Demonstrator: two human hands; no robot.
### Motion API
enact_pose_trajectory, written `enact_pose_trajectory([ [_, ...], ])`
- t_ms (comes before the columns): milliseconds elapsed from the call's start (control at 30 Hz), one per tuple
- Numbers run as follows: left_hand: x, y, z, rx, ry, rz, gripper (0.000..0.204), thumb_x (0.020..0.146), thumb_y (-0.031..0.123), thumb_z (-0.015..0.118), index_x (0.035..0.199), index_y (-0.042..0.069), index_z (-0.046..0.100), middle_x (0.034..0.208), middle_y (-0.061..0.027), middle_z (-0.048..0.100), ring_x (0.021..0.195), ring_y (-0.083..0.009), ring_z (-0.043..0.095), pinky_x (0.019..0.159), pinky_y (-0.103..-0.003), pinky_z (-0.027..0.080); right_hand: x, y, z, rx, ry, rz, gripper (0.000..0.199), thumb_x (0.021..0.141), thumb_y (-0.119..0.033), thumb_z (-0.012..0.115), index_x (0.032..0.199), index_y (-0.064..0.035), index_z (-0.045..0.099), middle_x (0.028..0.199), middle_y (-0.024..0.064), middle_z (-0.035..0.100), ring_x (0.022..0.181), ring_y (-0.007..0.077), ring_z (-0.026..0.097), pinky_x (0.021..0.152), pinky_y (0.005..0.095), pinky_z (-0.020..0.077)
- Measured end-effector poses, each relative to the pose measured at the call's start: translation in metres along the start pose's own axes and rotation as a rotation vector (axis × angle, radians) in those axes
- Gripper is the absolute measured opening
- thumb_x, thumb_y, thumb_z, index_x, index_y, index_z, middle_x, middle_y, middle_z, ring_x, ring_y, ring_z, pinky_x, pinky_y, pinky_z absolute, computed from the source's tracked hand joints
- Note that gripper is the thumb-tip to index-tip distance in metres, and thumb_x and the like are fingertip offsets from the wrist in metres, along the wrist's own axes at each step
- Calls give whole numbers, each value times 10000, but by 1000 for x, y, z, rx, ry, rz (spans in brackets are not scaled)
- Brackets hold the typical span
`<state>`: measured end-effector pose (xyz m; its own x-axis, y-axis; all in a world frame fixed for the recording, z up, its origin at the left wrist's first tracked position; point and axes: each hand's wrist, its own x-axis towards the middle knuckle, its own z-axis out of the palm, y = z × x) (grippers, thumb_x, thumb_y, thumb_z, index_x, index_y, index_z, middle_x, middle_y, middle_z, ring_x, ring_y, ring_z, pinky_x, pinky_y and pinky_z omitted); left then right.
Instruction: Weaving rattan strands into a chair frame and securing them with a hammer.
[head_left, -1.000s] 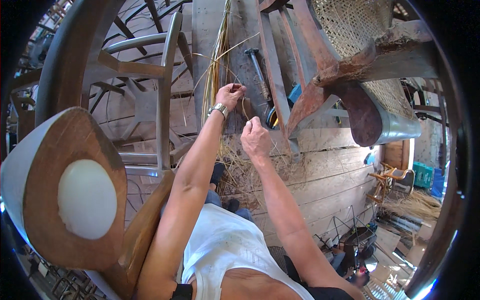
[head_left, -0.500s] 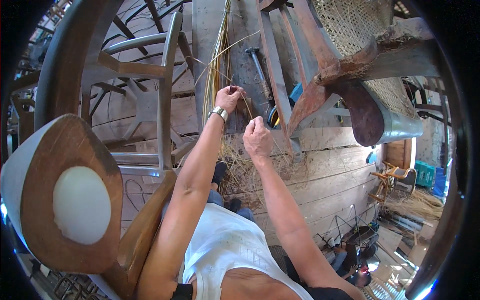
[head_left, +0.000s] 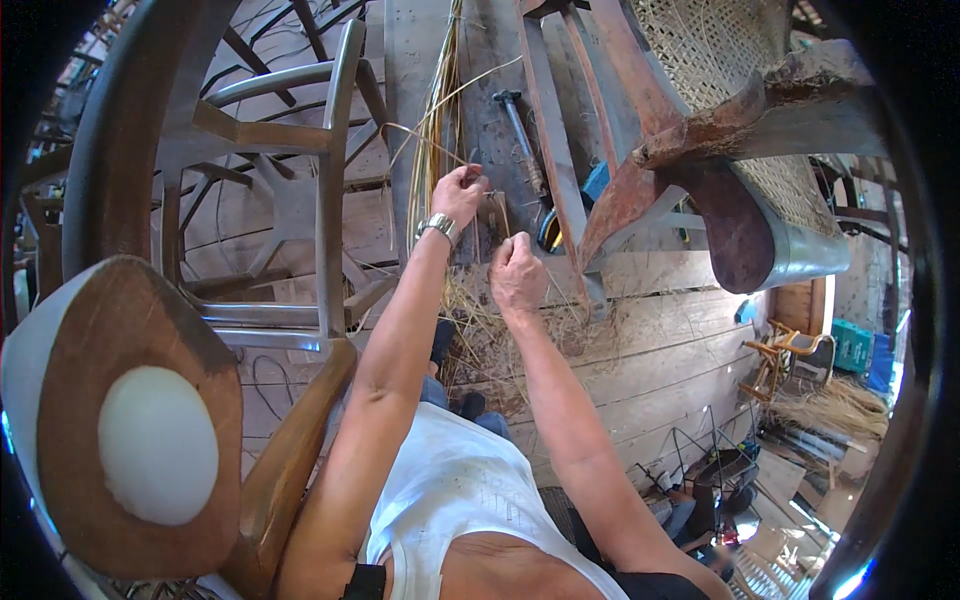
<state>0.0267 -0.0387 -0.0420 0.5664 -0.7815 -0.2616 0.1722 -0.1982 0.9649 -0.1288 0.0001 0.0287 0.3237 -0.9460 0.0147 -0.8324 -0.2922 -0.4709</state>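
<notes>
My left hand (head_left: 460, 197), with a metal watch (head_left: 440, 227) on its wrist, is closed in a pinch over the wooden plank (head_left: 490, 60). A thin cane strand (head_left: 425, 142) runs from its fingers toward the far left and bends back. Nearer to me and to the right, my right hand (head_left: 518, 276) is closed, with a short length of strand showing beyond its fingertips. Between the hands stands a small dark fitting (head_left: 490, 200) on the plank; its details are too small to make out. Beside my left hand lies a bundle of long cane strands (head_left: 436, 115).
A hammer (head_left: 520, 140) and a blue tool (head_left: 596, 182) lie right of my hands. A wooden chair frame with woven cane (head_left: 700, 50) leans at the right. Chair frames (head_left: 325, 200) crowd the left. Loose cane scraps (head_left: 500, 325) litter the floorboards. Another person sits at the lower right.
My left hand has turned slightly and its fingers have shifted a little away from me. The strand between the hands no longer shows stretched across. My right hand stays nearly in place.
</notes>
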Motion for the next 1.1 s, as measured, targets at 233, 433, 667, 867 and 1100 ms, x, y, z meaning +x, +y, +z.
enact_pose_trajectory([
  [233, 10, -6, 4, 7, -24, -47, 265, 819, 89, 668, 1062, 11, 597, 856, -48, 704, 790, -111, 653, 706, -247, 509, -3, 0, -1, -68, -61, -21, 153, 935, -213, 473, 918, -61, 472, 670, 216, 624, 653, 408, 637, 547, 509, 496],
  [433, 8, -5, -2, -376, -51, -129, 409, 809, 14, 678, 1162, -20, 473, 840, -111, 697, 770, -141, 672, 696, -233, 519, -7, -1, 0, -49, -29, -50, 147, 930, -211, 477, 924, -64, 475, 675, 207, 628, 656, 402, 641, 555, 508, 505],
  [667, 10, -4, 3, -247, -89, -172, 401, 774, 13, 718, 1113, -6, 504, 827, -87, 688, 757, -136, 667, 690, -242, 533, -6, 1, 0, -63, -39, -38, 143, 932, -205, 471, 919, -63, 471, 683, 209, 632, 660, 395, 645, 555, 501, 510],
  [867, 16, -29, -8, 48, 31, -88, 382, 710, 120, 790, 1014, 23, 580, 808, -55, 686, 746, -136, 653, 691, -278, 530, -9, 14, 15, -88, -182, -24, 149, 889, -169, 498, 949, -35, 518, 740, 239, 646, 730, 417, 649, 641, 509, 513],
  [1100, -18, 1, 0, 349, 296, 185, 326, 826, 250, 680, 1047, 16, 630, 794, -60, 682, 721, -160, 627, 721, -316, 503, -13, 28, 27, 103, -239, 172, 271, 852, -224, 509, 998, -20, 610, 813, 265, 645, 816, 439, 636, 722, 503, 497],
])
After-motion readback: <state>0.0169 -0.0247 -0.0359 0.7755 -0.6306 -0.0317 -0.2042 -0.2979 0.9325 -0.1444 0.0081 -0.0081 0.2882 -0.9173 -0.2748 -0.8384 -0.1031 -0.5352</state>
